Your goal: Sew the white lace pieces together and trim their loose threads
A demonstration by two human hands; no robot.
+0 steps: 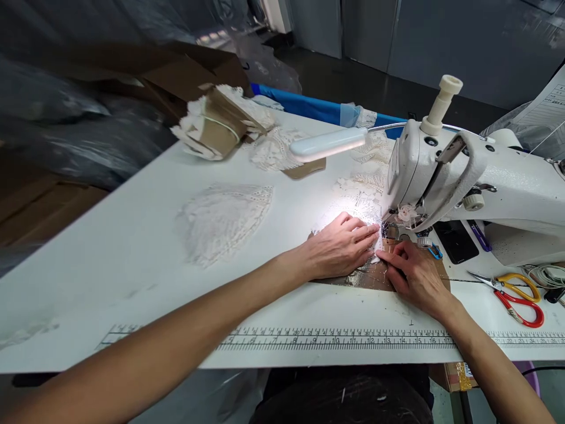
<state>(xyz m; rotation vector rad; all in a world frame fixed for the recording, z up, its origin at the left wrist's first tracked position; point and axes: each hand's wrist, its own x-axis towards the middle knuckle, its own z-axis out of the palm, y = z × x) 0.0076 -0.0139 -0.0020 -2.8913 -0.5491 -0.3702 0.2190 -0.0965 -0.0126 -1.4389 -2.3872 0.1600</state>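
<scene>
White lace fabric (359, 203) lies under the bright lamp, left of the needle area of the white sewing machine (441, 171). My left hand (346, 244) rests flat on this fabric with its fingers stretched toward the needle. Close by on the right, my right hand (408, 271) pinches the fabric's near edge in front of the presser foot. Beneath both hands is a brown and silvery plate (373, 278). The needle tip is too small to make out.
A white lace piece (225, 221) lies left on the table (145, 247). Behind are a tied lace bundle (216, 126) and a lamp (329, 144). Scissors (518, 294), a phone (456, 241) and a purple tool (479, 235) lie right. A ruler strip (335, 340) lines the front edge.
</scene>
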